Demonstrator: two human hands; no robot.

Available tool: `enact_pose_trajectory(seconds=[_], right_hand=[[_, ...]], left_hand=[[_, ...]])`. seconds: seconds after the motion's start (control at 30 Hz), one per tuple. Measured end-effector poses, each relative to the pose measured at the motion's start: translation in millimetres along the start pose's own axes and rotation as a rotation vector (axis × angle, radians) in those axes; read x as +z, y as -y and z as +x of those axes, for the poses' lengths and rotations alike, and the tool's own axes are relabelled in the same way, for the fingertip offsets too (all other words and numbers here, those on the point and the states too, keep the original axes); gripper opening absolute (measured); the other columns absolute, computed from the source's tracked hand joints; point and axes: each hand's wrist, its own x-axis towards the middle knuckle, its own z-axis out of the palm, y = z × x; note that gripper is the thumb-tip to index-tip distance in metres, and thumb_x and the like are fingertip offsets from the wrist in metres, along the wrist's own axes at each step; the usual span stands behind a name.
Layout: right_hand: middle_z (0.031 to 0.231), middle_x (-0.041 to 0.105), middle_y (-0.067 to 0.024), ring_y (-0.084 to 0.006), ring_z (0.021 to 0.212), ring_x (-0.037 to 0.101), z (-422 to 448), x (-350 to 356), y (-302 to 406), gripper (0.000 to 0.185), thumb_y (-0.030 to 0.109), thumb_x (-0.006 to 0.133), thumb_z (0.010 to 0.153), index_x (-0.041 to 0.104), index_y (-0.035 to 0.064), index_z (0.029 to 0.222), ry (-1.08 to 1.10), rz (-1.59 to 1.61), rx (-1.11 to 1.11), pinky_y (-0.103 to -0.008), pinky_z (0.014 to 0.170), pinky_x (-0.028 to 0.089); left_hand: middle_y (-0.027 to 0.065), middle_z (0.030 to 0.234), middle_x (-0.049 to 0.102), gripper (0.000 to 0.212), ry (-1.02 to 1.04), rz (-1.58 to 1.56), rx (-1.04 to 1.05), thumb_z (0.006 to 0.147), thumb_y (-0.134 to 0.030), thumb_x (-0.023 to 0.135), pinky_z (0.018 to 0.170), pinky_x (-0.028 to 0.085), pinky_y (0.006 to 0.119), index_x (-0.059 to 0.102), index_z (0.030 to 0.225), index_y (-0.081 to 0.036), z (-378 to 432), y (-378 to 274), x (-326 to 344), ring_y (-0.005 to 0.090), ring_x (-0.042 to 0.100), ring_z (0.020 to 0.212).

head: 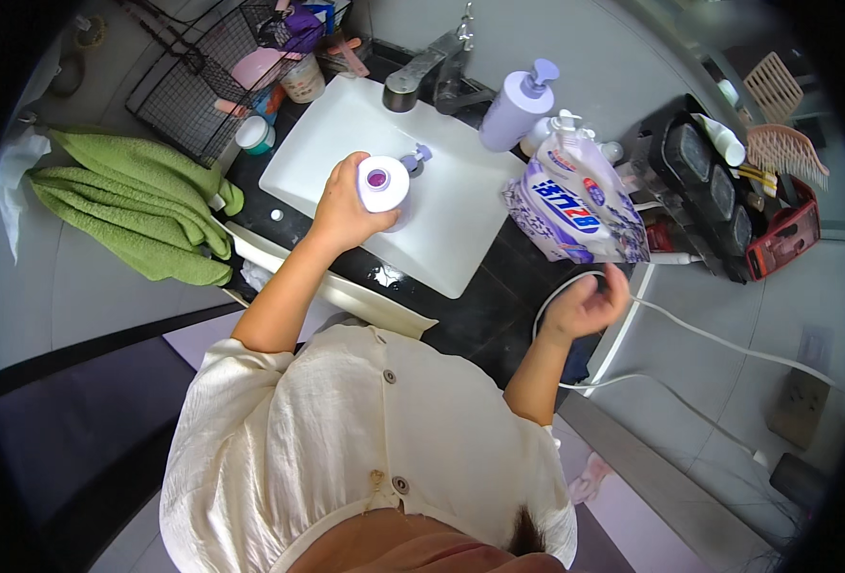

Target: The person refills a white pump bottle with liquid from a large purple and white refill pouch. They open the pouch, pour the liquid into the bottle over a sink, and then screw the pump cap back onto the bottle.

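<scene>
My left hand (340, 208) grips a lilac-and-white plastic bottle (396, 185) over the white basin (451, 265). The bottle's neck is uncapped, and purple shows inside its mouth. A lilac pump head (416, 156) is in the basin beside the bottle, partly hidden by it. To the right, my right hand (590, 304) is slightly blurred, with curled fingers apart and nothing visible in them. It is just below a white-and-purple refill pouch (573, 200) that bears printed writing and stands on the counter. Behind the pouch is a second lilac pump bottle (515, 111), its pump fitted.
A dark faucet (422, 71) rises behind the basin. Left of it are a green towel (128, 208), a black wire basket (179, 93) and a small white cap (277, 215). A black organizer (702, 179) stands at right, and a white cable (723, 340) crosses below.
</scene>
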Motion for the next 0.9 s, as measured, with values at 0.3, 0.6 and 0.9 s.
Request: enact_pose_trajectory(seconds=[0.3,0.6,0.9], right_hand=[[0.101,0.064,-0.0129,-0.0333,0.094,0.061,-55,125,30,0.014,0.009,0.064,0.087,0.066,0.0054,0.101,1.165,0.229,0.076,-0.0408,0.083,0.048],[0.101,0.067,-0.0205,-0.0387,0.095,0.064,-126,237,-72,0.037,0.023,0.064,0.087,0.06,0.0085,0.122,1.454,-0.093,0.364,-0.0449,0.084,0.051],[0.104,0.069,-0.0187,-0.0375,0.098,0.066,-183,321,-131,0.047,0.039,0.058,0.092,0.053,0.011,0.128,1.282,-0.147,0.559,-0.0455,0.087,0.05]], left_hand=[[0.0225,0.126,0.052,0.091,-0.117,0.025,-0.027,0.059,-0.029,0.085,0.101,0.044,0.042,0.04,0.134,-0.002,-8,38,-35,0.0372,0.052,0.118],[0.0211,0.126,0.051,0.092,-0.193,-0.012,-0.091,0.058,-0.029,0.086,0.102,0.043,0.042,0.041,0.134,-0.004,-13,44,-72,0.0358,0.052,0.12],[0.0198,0.125,0.052,0.091,-0.167,-0.023,-0.054,0.058,-0.025,0.086,0.102,0.043,0.041,0.042,0.135,-0.005,-17,39,-78,0.034,0.053,0.119]])
